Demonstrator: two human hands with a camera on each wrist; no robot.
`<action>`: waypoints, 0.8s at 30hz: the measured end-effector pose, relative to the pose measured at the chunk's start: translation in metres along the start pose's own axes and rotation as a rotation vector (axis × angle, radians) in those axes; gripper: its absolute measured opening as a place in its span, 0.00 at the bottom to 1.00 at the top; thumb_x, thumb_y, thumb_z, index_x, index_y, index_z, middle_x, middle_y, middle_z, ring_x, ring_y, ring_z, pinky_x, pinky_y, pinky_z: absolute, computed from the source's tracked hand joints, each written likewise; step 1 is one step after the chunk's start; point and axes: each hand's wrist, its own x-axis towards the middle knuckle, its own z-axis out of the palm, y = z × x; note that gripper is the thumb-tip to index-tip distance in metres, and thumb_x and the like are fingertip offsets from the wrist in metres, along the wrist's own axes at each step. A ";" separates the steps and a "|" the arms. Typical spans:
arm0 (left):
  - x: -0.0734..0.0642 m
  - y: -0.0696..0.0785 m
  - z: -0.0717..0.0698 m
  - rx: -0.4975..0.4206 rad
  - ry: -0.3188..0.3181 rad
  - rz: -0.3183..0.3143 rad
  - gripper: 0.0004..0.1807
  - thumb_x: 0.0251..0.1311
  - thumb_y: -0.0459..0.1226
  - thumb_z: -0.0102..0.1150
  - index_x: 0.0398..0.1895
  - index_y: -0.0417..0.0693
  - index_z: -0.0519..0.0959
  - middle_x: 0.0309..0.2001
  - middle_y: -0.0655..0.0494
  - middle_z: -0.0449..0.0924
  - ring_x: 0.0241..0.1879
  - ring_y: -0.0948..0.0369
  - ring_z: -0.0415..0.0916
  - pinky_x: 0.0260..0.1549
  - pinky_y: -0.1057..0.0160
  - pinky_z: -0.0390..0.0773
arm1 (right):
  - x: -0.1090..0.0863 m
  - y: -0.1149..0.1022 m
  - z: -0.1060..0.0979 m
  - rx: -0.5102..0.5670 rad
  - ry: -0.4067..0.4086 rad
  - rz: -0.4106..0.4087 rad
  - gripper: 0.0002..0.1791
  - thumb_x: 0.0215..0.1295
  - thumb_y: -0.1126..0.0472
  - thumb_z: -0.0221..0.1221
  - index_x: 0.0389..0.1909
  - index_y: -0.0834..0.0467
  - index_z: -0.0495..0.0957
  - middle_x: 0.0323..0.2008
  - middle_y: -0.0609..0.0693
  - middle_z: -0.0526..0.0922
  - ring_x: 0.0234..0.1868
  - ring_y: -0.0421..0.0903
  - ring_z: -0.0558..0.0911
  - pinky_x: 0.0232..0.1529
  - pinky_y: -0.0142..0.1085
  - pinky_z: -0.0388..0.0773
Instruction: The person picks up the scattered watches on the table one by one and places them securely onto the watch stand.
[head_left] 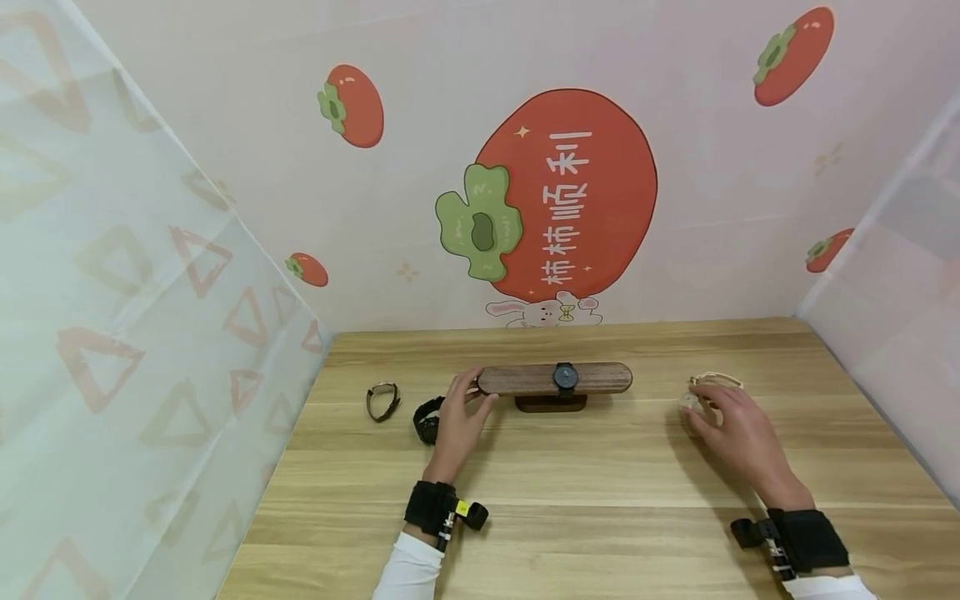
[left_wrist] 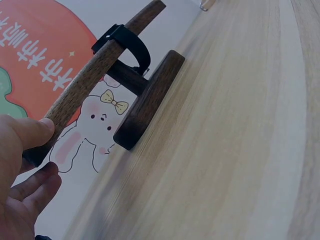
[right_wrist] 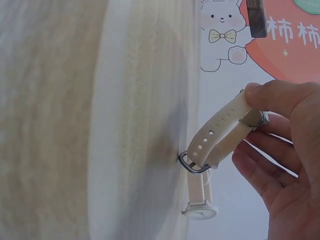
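Wooden table [head_left: 585, 500]: brown bar [head_left: 517, 381] runs left-to-right.

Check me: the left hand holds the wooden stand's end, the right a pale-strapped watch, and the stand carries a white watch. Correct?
Not quite: the stand carries a black watch, as the head view shows. The left hand and right hand hold what you said.

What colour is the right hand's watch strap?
The strap is cream, clearest in right wrist view.
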 end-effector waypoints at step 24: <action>-0.001 0.001 0.000 0.002 0.004 0.003 0.31 0.73 0.37 0.67 0.77 0.50 0.71 0.71 0.46 0.73 0.67 0.48 0.77 0.66 0.54 0.83 | 0.004 -0.005 0.005 0.003 0.067 -0.090 0.25 0.53 0.68 0.79 0.53 0.64 0.85 0.49 0.62 0.88 0.43 0.58 0.87 0.41 0.37 0.79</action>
